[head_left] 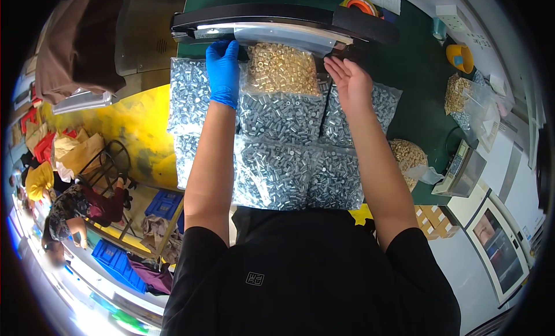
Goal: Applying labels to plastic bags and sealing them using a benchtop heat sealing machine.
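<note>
black bar (277, 14) spans beyond the bags (280, 116), tape rolls (369, 7) behind.

Square emblem (255, 279) on black shirt (312, 261); no readable text.

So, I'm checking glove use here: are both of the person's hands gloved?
No, the left hand wears a blue glove, while the right hand is bare.
</note>
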### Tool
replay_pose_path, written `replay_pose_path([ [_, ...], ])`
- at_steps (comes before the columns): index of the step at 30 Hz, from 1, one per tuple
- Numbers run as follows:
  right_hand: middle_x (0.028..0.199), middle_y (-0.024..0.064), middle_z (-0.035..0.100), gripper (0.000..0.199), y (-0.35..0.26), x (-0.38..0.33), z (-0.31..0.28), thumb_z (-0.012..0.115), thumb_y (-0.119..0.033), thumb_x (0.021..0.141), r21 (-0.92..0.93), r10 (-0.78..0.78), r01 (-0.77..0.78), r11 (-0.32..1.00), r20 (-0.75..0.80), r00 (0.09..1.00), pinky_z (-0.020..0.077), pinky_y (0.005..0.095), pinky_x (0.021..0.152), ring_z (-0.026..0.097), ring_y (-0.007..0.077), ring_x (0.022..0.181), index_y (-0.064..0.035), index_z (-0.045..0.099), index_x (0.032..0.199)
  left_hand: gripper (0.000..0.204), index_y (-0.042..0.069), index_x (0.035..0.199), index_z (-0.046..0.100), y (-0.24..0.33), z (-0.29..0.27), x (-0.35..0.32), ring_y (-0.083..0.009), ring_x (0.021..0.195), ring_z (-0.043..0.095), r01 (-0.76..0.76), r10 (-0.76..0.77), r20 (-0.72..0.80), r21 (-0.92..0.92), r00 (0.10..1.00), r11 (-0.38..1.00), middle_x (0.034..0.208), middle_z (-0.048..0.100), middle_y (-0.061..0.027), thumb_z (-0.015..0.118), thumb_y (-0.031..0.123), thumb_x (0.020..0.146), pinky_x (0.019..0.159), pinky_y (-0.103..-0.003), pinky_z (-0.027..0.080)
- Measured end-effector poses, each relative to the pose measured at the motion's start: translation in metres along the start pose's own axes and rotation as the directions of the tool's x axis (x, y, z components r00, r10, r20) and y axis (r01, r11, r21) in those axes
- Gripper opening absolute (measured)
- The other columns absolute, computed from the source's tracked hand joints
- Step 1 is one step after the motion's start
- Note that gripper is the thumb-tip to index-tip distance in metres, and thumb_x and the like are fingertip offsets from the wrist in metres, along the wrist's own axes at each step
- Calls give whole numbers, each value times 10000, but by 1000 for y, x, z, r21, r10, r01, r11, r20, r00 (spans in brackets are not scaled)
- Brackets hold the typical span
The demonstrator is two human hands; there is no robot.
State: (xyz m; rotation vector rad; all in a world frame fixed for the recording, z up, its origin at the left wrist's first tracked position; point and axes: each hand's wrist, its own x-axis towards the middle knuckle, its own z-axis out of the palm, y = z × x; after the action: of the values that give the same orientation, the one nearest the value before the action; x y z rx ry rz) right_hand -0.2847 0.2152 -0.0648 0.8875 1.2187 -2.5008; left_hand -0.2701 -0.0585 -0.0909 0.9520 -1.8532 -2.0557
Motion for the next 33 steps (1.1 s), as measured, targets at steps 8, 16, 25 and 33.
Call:
replay_pose_path([
  [8, 1115, 315, 622, 230, -10, 13, 14, 489, -20, 920, -158, -40, 43, 986, 22, 999, 513, 493, 1031, 637, 431, 1099, 163, 547, 1048, 259, 32, 1072, 572, -4, 0, 7, -152, 859, 584, -21, 22, 14, -79, 1000, 997, 976, 642, -54, 666, -17, 835, 812, -272, 475],
  [16, 1145, 308, 616, 226, -14, 26, 22, 514, -34, 914, -201, -23, 29, 979, 33, 999, 512, 494, 1028, 630, 420, 1117, 156, 540, 1032, 263, 27, 1072, 608, 0, 5, 22, -173, 925, 607, -47, 51, 49, -83, 998, 995, 1011, 655, -60, 646, -39, 820, 852, -284, 484],
  [25, 1170, 151, 638, 271, 15, 26, 18, 626, -134, 947, -333, 29, -19, 943, 23, 999, 523, 367, 923, 636, 278, 1094, -6, 569, 1179, 222, 29, 1107, 698, 3, 18, 2, -133, 880, 631, 71, -64, 150, -38, 987, 997, 973, 709, -32, 704, 127, 909, 824, -268, 494],
  [33, 929, 29, 617, 210, 45, 36, 36, 753, -154, 896, -257, -145, 140, 956, 1, 989, 525, 280, 727, 612, 141, 832, -49, 585, 965, 51, 87, 881, 682, -8, 24, 17, -42, 678, 488, 27, -6, 135, -154, 991, 988, 774, 616, 49, 688, 107, 928, 628, -219, 406],
])
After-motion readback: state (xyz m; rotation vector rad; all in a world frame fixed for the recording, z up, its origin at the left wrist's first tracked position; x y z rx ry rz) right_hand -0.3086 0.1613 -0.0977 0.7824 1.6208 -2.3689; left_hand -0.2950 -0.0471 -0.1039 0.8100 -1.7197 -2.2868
